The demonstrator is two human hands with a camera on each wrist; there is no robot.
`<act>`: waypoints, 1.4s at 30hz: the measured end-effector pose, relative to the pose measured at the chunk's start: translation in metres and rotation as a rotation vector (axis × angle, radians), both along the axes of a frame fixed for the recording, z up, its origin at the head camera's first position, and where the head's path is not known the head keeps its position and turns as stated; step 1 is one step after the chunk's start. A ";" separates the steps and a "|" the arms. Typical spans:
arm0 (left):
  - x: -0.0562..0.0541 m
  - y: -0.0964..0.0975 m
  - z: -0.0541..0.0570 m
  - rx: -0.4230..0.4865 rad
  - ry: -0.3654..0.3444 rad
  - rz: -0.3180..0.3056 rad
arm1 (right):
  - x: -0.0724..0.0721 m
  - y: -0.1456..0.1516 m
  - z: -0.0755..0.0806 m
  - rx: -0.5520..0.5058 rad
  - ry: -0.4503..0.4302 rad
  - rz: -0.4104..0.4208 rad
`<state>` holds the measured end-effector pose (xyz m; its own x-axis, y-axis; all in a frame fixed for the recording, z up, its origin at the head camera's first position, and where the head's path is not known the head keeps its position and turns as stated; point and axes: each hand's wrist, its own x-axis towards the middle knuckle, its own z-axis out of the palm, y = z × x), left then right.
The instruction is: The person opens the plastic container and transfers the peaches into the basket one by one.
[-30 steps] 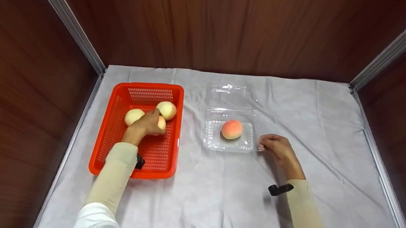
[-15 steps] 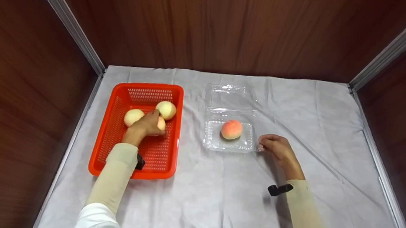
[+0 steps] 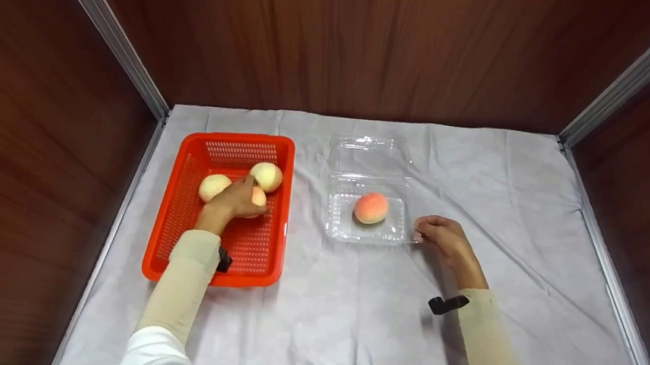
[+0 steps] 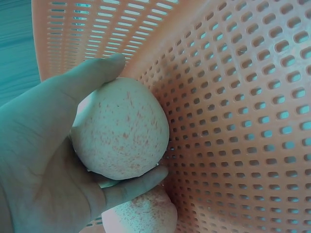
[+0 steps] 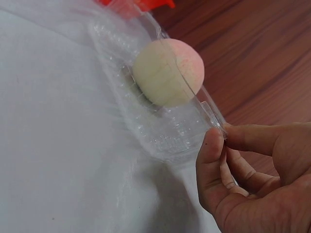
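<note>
My left hand [image 3: 233, 198] reaches into the red plastic basket [image 3: 283, 232] and grips a peach [image 4: 124, 128], thumb on one side and fingers on the other. Two more peaches lie beside it, a pale one [image 3: 215, 187] to the left and another [image 3: 266, 176] behind. My right hand [image 3: 445, 237] pinches the near right edge of a clear plastic clamshell box [image 3: 335, 226] between thumb and forefinger, as the right wrist view shows. Inside that box sits one pink peach [image 3: 371, 208]. The box's lid [image 3: 363, 156] lies folded open toward the back.
A wrinkled grey-white cloth [image 3: 311, 324] covers the table. Brown wood-grain panels [image 3: 374, 44] with metal corner strips stand at the back and both sides. The basket walls rise around my left hand.
</note>
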<state>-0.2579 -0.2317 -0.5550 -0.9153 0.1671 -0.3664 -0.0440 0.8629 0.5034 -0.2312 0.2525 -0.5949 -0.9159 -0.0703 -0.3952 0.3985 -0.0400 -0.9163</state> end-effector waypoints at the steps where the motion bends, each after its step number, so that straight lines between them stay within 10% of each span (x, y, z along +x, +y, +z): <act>1: 0.000 0.000 0.000 0.004 0.000 0.001 | 0.000 0.000 0.000 0.000 -0.001 -0.004; 42: -0.001 -0.006 0.004 0.027 0.051 0.019 | -0.001 0.001 0.001 0.047 0.005 0.018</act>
<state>-0.2589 -0.2375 -0.5511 -0.9357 0.1587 -0.3150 -0.0341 0.8482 0.5287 -0.2321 0.2533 -0.5938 -0.9165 -0.0686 -0.3941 0.3943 0.0102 -0.9189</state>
